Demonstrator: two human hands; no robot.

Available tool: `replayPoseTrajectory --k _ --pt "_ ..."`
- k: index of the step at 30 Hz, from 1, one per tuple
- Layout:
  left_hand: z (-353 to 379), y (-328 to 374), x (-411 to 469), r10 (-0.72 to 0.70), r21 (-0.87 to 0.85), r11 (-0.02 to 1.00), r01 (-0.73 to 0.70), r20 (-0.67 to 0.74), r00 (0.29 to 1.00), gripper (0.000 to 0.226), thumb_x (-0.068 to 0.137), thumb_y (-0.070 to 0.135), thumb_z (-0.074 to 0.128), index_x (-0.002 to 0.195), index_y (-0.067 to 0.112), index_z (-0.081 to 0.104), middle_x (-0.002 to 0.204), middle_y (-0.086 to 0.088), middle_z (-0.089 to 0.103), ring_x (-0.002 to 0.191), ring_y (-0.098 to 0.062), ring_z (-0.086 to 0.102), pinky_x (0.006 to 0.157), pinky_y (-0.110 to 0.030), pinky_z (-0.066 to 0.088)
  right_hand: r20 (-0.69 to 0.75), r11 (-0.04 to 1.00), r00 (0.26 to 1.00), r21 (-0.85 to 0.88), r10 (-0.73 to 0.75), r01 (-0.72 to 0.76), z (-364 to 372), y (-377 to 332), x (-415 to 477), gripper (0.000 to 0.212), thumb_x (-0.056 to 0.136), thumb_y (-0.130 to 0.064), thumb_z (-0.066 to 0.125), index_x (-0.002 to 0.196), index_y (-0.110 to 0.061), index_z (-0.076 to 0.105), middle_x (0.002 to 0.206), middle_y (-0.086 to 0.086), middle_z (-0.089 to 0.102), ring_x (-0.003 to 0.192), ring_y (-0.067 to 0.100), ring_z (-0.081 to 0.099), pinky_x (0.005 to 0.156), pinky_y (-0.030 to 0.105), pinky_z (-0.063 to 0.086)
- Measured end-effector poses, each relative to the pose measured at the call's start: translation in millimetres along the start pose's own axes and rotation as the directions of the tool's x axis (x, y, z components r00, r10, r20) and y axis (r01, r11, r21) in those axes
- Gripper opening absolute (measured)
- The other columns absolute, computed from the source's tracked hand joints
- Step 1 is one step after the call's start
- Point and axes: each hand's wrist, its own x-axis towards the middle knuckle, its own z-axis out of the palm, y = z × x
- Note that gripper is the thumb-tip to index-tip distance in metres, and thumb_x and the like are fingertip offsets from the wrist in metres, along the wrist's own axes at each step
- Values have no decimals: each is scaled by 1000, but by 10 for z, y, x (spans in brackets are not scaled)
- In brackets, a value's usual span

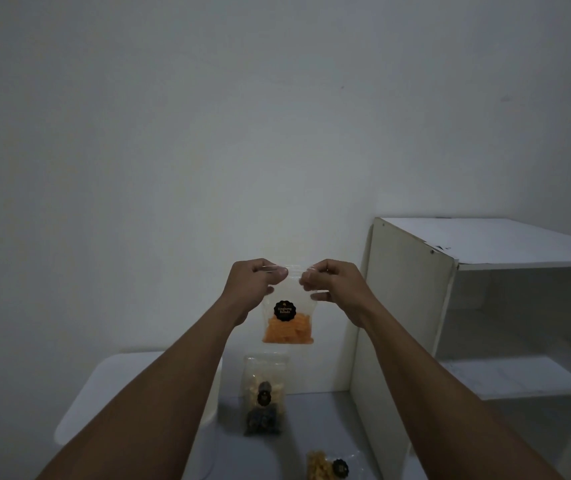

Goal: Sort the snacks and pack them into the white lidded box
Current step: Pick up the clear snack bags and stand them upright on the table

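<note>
Clear zip bag (288,323): orange chips in the lower part, black round label. It's held in air above the desk (318,420). Pouch w/ pale snacks (264,382) on desk, dark-filled pouch (261,422) touching it; overlap unclear. Yellow-snack pouch (322,464) cut off at frame bottom. White lidded box (104,393) at left, partly hidden by L forearm, contents not visible. Left hand (253,285) and right hand (334,285) each pinch a top corner of the bag, arms stretched fwd.
</note>
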Motion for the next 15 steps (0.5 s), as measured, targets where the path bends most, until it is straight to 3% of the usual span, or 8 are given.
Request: replayPoseTrajectory --k 8,15 --pt "13 -50 6 -45 -56 997 46 26 999 15 84 13 74 96 3 74 104 -12 73 94 -19 66 79 -30 56 -44 1000 999 -13 -18 18 -37 -12 -25 6 88 -4 67 86 1 64 92 11 76 83 17 71 70 30 57" --pt "-31 -16 10 -51 -70 996 53 40 998 7 86 14 74 89 8 74 100 -10 73 91 -17 66 78 -29 55 -49 999 999 32 -8 10 -36 -3 -6 10 90 -9 66 94 0 66 95 15 75 84 20 72 72 32 59"
